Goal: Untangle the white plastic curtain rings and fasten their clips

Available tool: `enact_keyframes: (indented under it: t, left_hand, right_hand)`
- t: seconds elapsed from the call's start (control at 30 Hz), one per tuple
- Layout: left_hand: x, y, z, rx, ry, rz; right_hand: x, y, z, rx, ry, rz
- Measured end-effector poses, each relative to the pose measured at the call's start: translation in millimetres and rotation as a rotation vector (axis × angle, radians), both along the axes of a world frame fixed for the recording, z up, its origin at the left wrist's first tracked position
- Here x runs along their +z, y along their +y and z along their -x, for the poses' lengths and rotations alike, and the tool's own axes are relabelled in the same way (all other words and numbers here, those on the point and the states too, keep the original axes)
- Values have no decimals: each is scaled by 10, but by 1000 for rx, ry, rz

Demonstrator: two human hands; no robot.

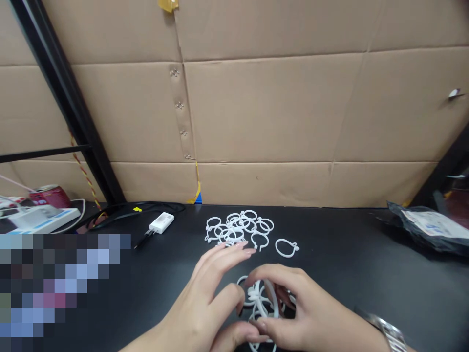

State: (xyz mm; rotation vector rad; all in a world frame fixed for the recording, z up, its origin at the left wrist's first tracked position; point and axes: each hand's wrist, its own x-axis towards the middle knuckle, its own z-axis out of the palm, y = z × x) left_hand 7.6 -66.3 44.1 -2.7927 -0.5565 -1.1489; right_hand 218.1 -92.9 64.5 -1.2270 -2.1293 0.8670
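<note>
Closely together, both hands are among white rings

In the head view, the right hand is bent into a narrow curve and holds one white ring, the held ring, between thumb and fingers. This ring is at the lower middle, above the black table. It stands nearly on its edge, so it appears as a slim oval. The long axis of this oval goes from up to down, with the lower end leaning a little to the right. Where its small tab points, I cannot tell, because the fingers cover a part.

The left hand is just beside. Its longer fingers are stretched forward, near the ring pile, while the thumb and the index finger are bent towards the held ring. Whether these two pinch something, I cannot tell. Under and between the hands lie more loose rings, partly hidden.

Behind the right hand, a single ring lies flat, apart from the pile, and its tab points to the right. Farther to the left lies a white charger, slanting away towards the upper right.
</note>
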Motion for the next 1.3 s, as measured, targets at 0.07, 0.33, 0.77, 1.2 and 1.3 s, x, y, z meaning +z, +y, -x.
enact_keyframes:
  t: [0.07,0.33,0.77,1.2,1.3]
  left_hand:
    - [-12,0,-1,-8,-1,6]
    - [-22,0,1,37,39,94]
    - [-38,1,-5,118,106,175]
    - [46,-15,-87,95,-466,1085]
    - [22,12,-114,-32,-656,1282]
  right_hand:
    - [-20,15,-33,2,-53,-82]
    - [-32,131,-234,57,-367,-248]
    - [-308,687,-889,-222,-312,-43]
    - [-88,359,-435,-213,-216,-382]
    - [-50,102,-192,9,-424,-715]
